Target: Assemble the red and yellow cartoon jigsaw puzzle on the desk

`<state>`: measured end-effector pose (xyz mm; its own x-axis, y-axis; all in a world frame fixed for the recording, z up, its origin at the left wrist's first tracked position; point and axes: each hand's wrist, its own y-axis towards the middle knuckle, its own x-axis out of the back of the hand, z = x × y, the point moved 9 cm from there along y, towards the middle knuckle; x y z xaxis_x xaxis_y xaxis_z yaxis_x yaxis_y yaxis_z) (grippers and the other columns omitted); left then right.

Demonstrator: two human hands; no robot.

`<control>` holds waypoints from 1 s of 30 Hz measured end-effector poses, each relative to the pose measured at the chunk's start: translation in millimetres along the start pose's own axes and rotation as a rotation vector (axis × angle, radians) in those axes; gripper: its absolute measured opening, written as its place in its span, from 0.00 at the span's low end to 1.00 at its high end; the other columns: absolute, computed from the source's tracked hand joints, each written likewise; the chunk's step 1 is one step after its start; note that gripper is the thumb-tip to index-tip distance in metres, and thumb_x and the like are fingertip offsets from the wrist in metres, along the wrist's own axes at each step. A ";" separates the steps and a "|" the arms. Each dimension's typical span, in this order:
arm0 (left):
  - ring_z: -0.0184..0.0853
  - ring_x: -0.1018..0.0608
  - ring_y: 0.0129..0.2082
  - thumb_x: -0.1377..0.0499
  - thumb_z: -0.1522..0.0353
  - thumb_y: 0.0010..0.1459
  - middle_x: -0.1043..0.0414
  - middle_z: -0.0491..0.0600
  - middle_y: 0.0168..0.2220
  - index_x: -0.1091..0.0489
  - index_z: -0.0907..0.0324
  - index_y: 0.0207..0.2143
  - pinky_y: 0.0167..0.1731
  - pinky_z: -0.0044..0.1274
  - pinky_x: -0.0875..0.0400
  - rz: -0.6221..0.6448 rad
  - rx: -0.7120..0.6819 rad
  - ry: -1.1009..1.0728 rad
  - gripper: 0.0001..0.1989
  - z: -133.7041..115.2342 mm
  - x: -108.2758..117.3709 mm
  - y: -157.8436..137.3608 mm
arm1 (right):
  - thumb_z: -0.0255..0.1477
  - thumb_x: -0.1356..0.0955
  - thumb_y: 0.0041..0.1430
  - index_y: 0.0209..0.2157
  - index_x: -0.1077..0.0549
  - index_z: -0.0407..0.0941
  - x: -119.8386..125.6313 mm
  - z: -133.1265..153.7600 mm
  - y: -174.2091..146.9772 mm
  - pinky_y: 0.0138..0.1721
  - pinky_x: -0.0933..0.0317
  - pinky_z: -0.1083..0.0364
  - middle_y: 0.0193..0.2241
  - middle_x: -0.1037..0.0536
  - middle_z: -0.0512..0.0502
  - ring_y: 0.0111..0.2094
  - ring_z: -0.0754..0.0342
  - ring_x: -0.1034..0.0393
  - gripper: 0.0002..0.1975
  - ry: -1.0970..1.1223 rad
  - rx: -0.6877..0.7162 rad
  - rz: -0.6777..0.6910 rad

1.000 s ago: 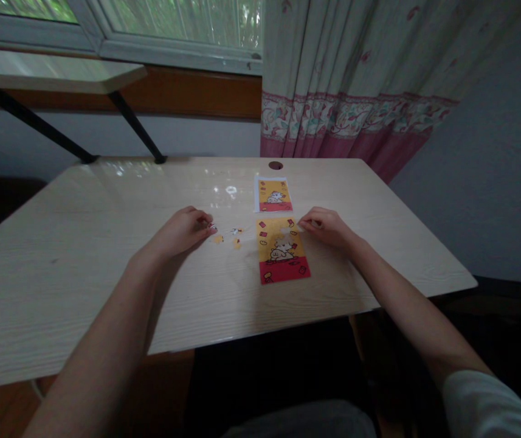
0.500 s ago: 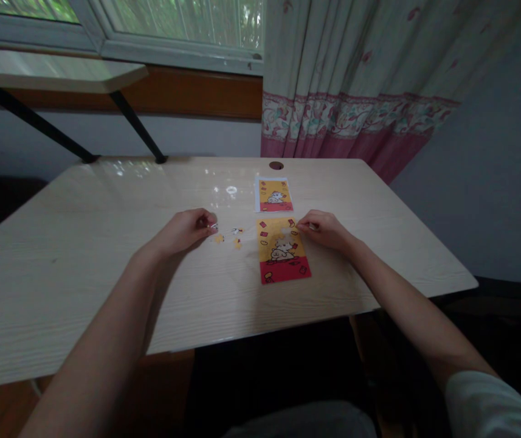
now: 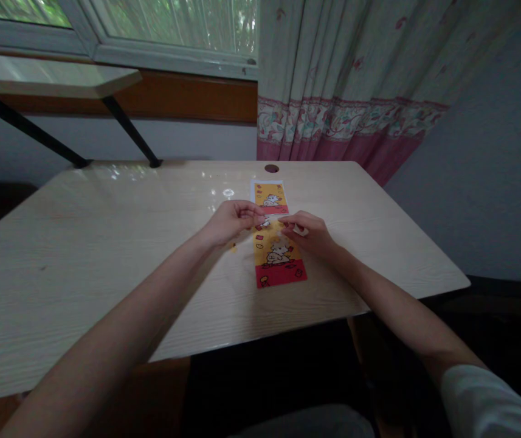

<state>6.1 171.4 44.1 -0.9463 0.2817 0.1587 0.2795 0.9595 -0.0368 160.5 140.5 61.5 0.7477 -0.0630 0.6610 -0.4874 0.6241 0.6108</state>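
Note:
My left hand (image 3: 237, 217) is pinched on a small printed puzzle piece (image 3: 265, 222), white with dark lines, over the top edge of the yellow and red puzzle (image 3: 281, 273). My right hand (image 3: 307, 230) is just right of it, above the puzzle's upper right part, its thumb and forefinger bent and slightly apart with nothing visible between them. The puzzle shows a white cartoon animal, and a paler patch lies above its head. Left of the puzzle lies a loose yellow piece (image 3: 233, 247), partly screened by my left wrist.
A smaller picture card (image 3: 270, 193) with the same print and a white border lies behind the puzzle. The pale wooden table (image 3: 105, 255) has a round cable hole (image 3: 272, 168) at its back edge. A raised shelf (image 3: 55, 82) on black legs stands back left; a curtain (image 3: 333, 121) hangs behind.
My left hand has moved right with the small piece, from beside the loose pieces to the puzzle's top edge. My right hand has shifted slightly left over the puzzle, its fingertips parting.

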 end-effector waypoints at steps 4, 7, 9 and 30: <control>0.27 0.29 0.22 0.36 0.71 0.41 0.29 0.45 0.23 0.31 0.62 0.30 0.25 0.23 0.34 0.022 0.034 -0.122 0.10 4.4 -25.5 2.2 | 0.35 0.34 0.59 0.40 0.26 0.47 -3.0 7.4 -0.1 0.28 0.40 0.57 0.28 0.25 0.48 0.27 0.58 0.35 0.10 0.017 0.021 0.001; 0.27 0.29 0.21 0.36 0.71 0.40 0.30 0.44 0.22 0.32 0.61 0.29 0.24 0.22 0.35 -0.010 0.032 -0.149 0.11 9.8 -26.7 -0.1 | 0.35 0.33 0.57 0.38 0.25 0.47 -2.0 6.8 -0.9 0.29 0.40 0.57 0.27 0.25 0.49 0.27 0.58 0.35 0.09 0.002 0.009 -0.008; 0.27 0.28 0.22 0.36 0.71 0.39 0.30 0.44 0.22 0.33 0.61 0.28 0.25 0.22 0.34 -0.010 0.029 -0.149 0.11 12.7 -26.0 -1.3 | 0.34 0.32 0.57 0.39 0.25 0.47 0.9 8.1 -0.9 0.30 0.39 0.57 0.28 0.25 0.48 0.27 0.58 0.35 0.10 0.003 0.018 -0.034; 0.36 0.26 0.34 0.45 0.72 0.53 0.25 0.52 0.34 0.26 0.60 0.33 0.35 0.28 0.31 0.066 -0.296 0.673 0.09 18.3 -27.4 -26.5 | 0.35 0.30 0.54 0.34 0.23 0.46 -28.6 -5.7 -7.5 0.37 0.44 0.55 0.28 0.25 0.48 0.33 0.54 0.33 0.09 -0.120 0.000 0.312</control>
<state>21.7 138.4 22.6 -0.6483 0.1809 0.7395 0.4546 0.8712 0.1855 145.4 142.1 35.5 0.5042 0.0399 0.8627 -0.6842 0.6281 0.3708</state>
